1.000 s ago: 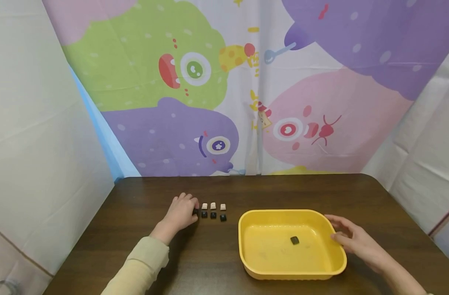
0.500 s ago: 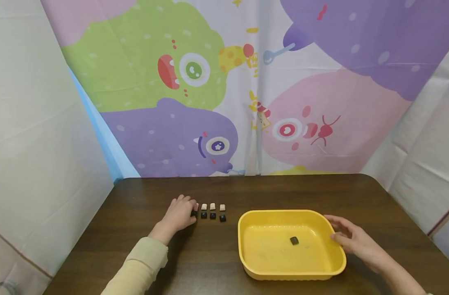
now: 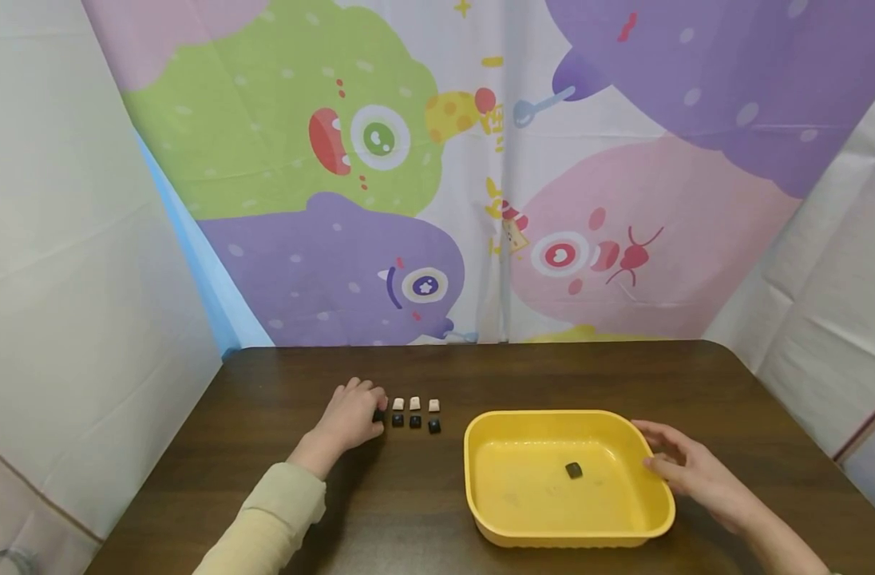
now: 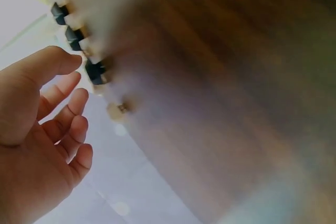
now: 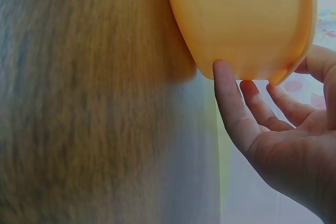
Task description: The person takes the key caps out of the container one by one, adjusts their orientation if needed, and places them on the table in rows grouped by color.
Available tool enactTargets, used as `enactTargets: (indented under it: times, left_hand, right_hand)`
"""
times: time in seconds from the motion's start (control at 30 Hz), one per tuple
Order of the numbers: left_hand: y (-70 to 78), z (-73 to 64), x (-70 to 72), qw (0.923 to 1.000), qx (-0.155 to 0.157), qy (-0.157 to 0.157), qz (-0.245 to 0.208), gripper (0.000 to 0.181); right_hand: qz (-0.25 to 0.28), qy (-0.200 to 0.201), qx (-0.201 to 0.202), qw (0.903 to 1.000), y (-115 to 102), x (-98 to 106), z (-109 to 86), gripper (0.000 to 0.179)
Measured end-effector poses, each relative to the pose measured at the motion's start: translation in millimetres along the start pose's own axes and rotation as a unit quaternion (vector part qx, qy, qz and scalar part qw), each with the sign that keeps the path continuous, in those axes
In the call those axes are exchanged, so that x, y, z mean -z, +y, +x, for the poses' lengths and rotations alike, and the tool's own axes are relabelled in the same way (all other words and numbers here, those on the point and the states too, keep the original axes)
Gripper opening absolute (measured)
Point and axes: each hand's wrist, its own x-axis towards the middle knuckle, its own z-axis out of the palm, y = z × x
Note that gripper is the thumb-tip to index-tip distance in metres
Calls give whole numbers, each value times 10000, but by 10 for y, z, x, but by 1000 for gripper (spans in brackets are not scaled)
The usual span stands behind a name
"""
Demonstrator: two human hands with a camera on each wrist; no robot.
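My left hand (image 3: pixel 349 414) is at the left end of two short rows of keycaps, its thumb and index finger pinching a black keycap (image 3: pixel 378 415). In the left wrist view the thumb tip is right beside this black keycap (image 4: pixel 95 72), with the other fingers bent behind. Several white keycaps (image 3: pixel 415 403) form the back row; black keycaps (image 3: pixel 415 422) line up in front. My right hand (image 3: pixel 696 471) holds the right side of a yellow plastic basin (image 3: pixel 570 537), thumb at its rim. A dark keycap (image 3: pixel 574 470) lies on the basin floor.
The dark wooden table (image 3: pixel 380 511) carries everything and ends at a cartoon-printed curtain (image 3: pixel 380 263). White sheets hang on both sides. A small beige piece (image 4: pixel 116 111) lies beyond the black keycap in the left wrist view.
The black keycap at my left fingers shifts slightly toward me and back, the hand moving a little with it. The basin and right hand stay put.
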Motion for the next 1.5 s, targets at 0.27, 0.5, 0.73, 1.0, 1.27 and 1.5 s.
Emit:
enactTargets:
  times: [0.27, 0.5, 0.73, 1.0, 1.27, 1.5]
  left_hand:
    - [127, 2, 138, 9999, -104, 80, -68, 24]
    - [264, -5, 284, 9992, -304, 216, 110, 23]
    - [409, -26, 422, 9985, -414, 322, 171, 23]
    - [592, -43, 583, 9978, -419, 498, 114, 19]
    - [728, -29, 670, 9971, -390, 642, 149, 23]
    - [876, -27, 769, 9953, -592, 762, 65, 24]
  right_hand:
    - [-4, 27, -51, 10000, 2, -1, 1, 64]
    - [6, 55, 1, 10000, 8, -11, 4, 63]
    - [-51, 13, 11, 10000, -7, -6, -1, 64]
    - [-52, -92, 92, 9999, -16, 5, -5, 65]
    - [-63, -79, 102, 9999, -10, 3, -3, 64]
    - [-57, -106, 102, 9999, -9, 9, -2, 64]
